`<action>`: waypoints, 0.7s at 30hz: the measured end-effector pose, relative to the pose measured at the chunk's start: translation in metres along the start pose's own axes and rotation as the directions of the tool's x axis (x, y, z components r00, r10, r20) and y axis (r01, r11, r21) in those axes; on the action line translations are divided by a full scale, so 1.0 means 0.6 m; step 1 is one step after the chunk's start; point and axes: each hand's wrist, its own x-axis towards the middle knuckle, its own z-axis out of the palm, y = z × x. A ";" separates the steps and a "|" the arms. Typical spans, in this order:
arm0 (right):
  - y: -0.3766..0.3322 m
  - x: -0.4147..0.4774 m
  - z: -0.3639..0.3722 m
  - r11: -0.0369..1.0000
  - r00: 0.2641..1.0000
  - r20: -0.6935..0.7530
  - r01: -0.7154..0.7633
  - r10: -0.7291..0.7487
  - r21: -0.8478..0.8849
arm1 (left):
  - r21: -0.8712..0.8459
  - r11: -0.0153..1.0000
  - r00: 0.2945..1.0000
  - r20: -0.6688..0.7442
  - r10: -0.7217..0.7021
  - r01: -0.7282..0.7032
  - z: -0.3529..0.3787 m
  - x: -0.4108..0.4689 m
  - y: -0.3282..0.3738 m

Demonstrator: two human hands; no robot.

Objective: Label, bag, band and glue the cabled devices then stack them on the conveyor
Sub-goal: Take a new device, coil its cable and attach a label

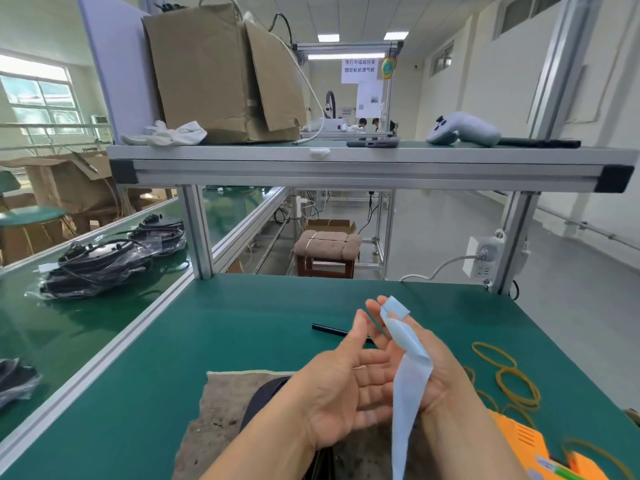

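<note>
1. Left hand [341, 389] – low centre over the tabletop [242, 323], palm up, fingers straight and spread, pointing right, thumb up. It holds nothing.
2. Right hand [427, 358] is just right of it, fingers straight and pointing away. The two hands overlap at the fingers.
3. A pale blue strip [410, 386] is hooked over a right fingertip. It runs down across the back of that hand and hangs off the bottom of the view. No clear pinch shows – the strip looks draped, not gripped.
4. Bagged devices [97, 265], black with coiled cables, lie on the conveyor [69, 337] to the left, well apart from the hands. A second pile [161, 230] sits just behind them, and another bag [15, 381] lies at the left edge.
5. Rubber bands [512, 379], yellow and loose, lie on the tabletop right of the right hand.
6. A black stick [330, 329] lies flat on the tabletop just beyond the hands.
7. A brown mat [214, 410] lies under the left forearm. A dark item [263, 396] sits on it, mostly hidden by the arm, so what it is cannot be told.
8. An orange box [519, 441] is at the lower right, partly cut off.
9. On the upper shelf [346, 168] stand a carton [207, 74] with white gloves [173, 133] beside it, then a phone [372, 143] and a grey controller [464, 129] to the right.
10. A socket block [483, 256] is fixed on the right post. A stool [327, 249] stands behind the tabletop.
</note>
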 end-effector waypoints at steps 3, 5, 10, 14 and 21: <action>0.002 -0.003 0.006 0.999 1.000 0.008 -0.014 0.014 0.042 | -0.007 0.997 0.994 -0.079 0.080 -0.080 0.009 0.012 0.000; 0.002 -0.004 0.012 0.993 1.000 0.019 -0.004 0.002 0.121 | -0.047 0.996 0.992 -0.106 0.068 -0.073 0.011 0.016 0.000; 0.001 -0.010 0.017 0.991 1.000 0.014 0.023 -0.025 0.129 | -0.169 0.985 0.998 -0.064 -0.028 0.017 0.016 0.014 0.003; 0.003 -0.012 0.019 0.992 1.000 0.029 -0.015 0.012 0.128 | -0.245 0.968 0.998 -0.039 -0.056 0.045 0.013 0.012 0.007; -0.012 -0.011 0.012 0.997 0.999 -0.021 -0.048 0.049 0.056 | -0.180 0.973 0.978 -0.178 0.111 -0.143 0.011 0.024 0.001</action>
